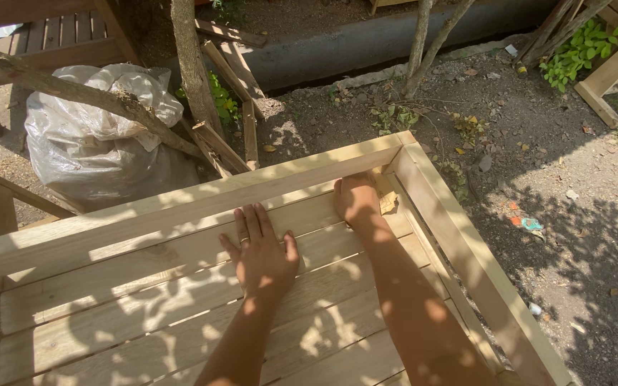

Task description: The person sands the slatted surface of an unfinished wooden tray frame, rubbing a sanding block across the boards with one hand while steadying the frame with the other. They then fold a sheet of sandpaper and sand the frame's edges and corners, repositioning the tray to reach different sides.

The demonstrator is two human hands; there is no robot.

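Note:
A pale wooden frame with slatted boards (144, 286) fills the lower half of the head view, edged by a raised rail (202, 193) at the far side and another on the right. My left hand (260, 251) lies flat, fingers spread, on a slat near the far rail. My right hand (356, 200) is curled in the far right corner, pressing a small tan piece, apparently sandpaper (388, 202), against the wood. Most of that piece is hidden under the hand.
A grey plastic sack (101, 136) sits beyond the frame at left, beside thin tree trunks (191, 64) and loose wooden offcuts (241, 93). Bare dirt with leaves and litter (559, 207) lies to the right. More timber frames (613, 71) stand at the far right.

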